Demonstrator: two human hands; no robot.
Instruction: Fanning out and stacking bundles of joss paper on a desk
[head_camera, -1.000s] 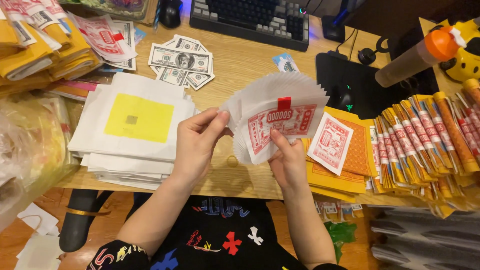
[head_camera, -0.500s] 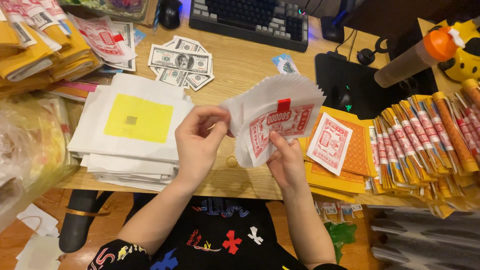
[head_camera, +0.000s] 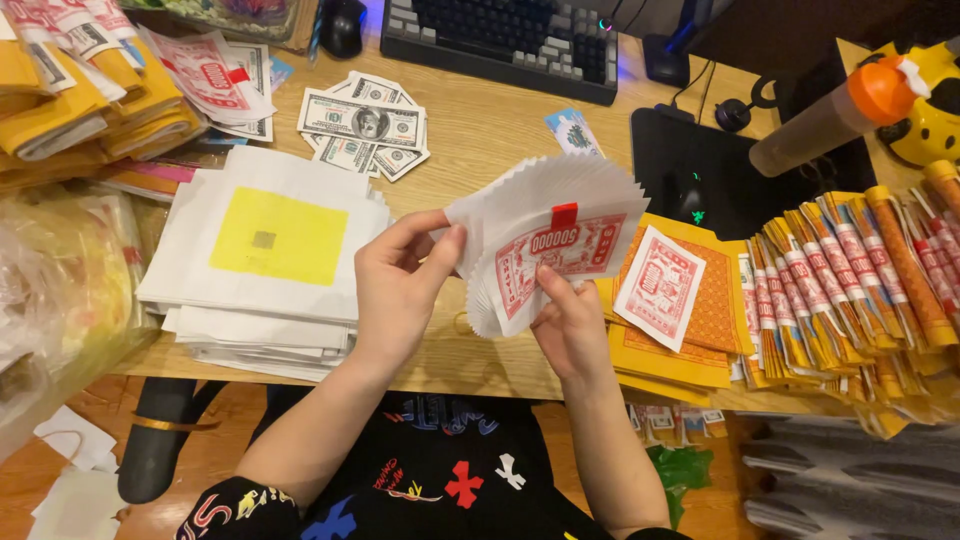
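A fanned sheaf of white paper notes (head_camera: 545, 240) with red printing is held above the front edge of the wooden tabletop (head_camera: 480, 130), between the two hands. The sheets are too many and too tightly overlapped to be counted; one red tab is seen at the top of the front sheet. The left hand (head_camera: 400, 285) is placed at the fan's left edge, where the edge is pinched between thumb and forefinger, the other fingers being loosely curled. The right hand (head_camera: 570, 325) is set under the fan's lower corner, which is gripped with the thumb pressed on the printed face and the fingers behind it.

To the left, one stack of white sheets (head_camera: 265, 260) is seen, its top sheet bearing one yellow square. Behind it, a loose pile of paper banknotes (head_camera: 360, 130) is spread out; about five are made out. At the far left, yellow paper bundles (head_camera: 70, 95) are heaped. To the right, one stack of orange sheets (head_camera: 690, 320) is topped by one red-and-white note (head_camera: 658, 285), and beside it a row of yellow rolled bundles (head_camera: 850, 290) is laid, roughly nine being visible. One keyboard (head_camera: 510, 40), one black mouse (head_camera: 343, 25), one black pad (head_camera: 720, 170) and one orange-capped bottle (head_camera: 835, 115) lie at the back.
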